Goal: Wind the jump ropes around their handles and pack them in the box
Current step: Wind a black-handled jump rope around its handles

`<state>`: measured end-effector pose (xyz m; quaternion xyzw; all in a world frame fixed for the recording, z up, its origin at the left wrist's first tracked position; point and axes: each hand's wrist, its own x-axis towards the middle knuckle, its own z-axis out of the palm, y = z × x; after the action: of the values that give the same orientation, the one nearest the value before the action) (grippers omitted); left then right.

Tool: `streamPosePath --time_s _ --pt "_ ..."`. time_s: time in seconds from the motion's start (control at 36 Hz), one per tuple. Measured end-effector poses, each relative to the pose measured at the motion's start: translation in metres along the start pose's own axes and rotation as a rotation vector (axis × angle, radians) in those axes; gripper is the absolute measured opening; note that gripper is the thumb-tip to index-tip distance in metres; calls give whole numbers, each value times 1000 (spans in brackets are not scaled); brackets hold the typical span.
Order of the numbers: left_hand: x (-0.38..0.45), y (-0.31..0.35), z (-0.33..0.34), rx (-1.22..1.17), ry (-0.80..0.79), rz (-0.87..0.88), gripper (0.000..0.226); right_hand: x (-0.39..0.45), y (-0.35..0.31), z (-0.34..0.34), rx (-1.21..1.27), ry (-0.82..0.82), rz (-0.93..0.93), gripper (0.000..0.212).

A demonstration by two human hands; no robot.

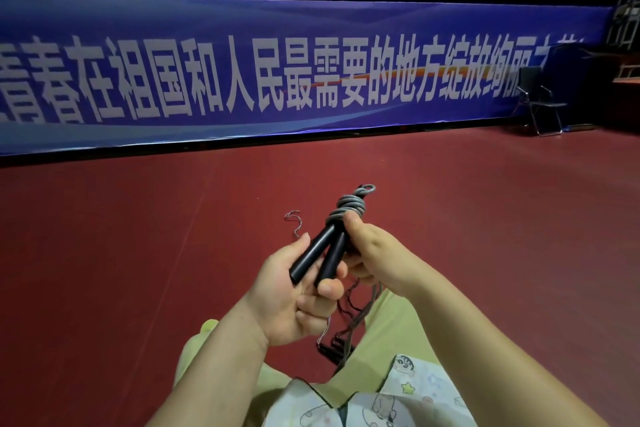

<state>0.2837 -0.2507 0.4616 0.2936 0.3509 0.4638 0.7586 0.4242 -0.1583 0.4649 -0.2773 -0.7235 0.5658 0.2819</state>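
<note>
Head view: the left hand (298,291) curls its fingers round the lower ends of two black cylindrical jump-rope handles (320,258), held side by side and tilted. The right hand (372,253) grips the grey rope coil (348,208) wound round their upper ends. More dark ropes and handles (341,333) lie on the red floor (138,253) between the person's legs. A blue banner (242,73) stands behind.

wound rope (349,210) between hands | loose ropes (341,340) below | chair (538,99) far right
</note>
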Motion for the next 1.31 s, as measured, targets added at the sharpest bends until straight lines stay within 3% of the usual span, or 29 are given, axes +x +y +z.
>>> streamPosePath --time_s 0.08,0.22,0.44,0.56,0.67,0.78,0.97,1.17,1.31 --pt "0 1 0 103 64 14 56 1 3 -2 -42 23 14 58" --pt "4 2 2 497 321 92 64 2 13 -3 -127 84 53 54" --pt "7 -2 4 672 435 138 59 3 18 0 -150 77 69 57" --pt "13 -7 1 974 507 187 58 1 19 1 -144 78 123 66" --pt "16 -12 2 1226 636 234 40 1 18 1 -126 130 203 66" --pt "15 -12 1 1233 685 272 22 2 16 2 -99 171 226 63" --pt "13 -9 -6 1027 519 273 24 1 11 8 -3 252 109 38" --pt "1 -4 5 455 167 134 55 -5 8 0 324 168 12 21" --pt "-2 -9 8 224 -136 -21 86 -6 5 4 436 30 -27 57"
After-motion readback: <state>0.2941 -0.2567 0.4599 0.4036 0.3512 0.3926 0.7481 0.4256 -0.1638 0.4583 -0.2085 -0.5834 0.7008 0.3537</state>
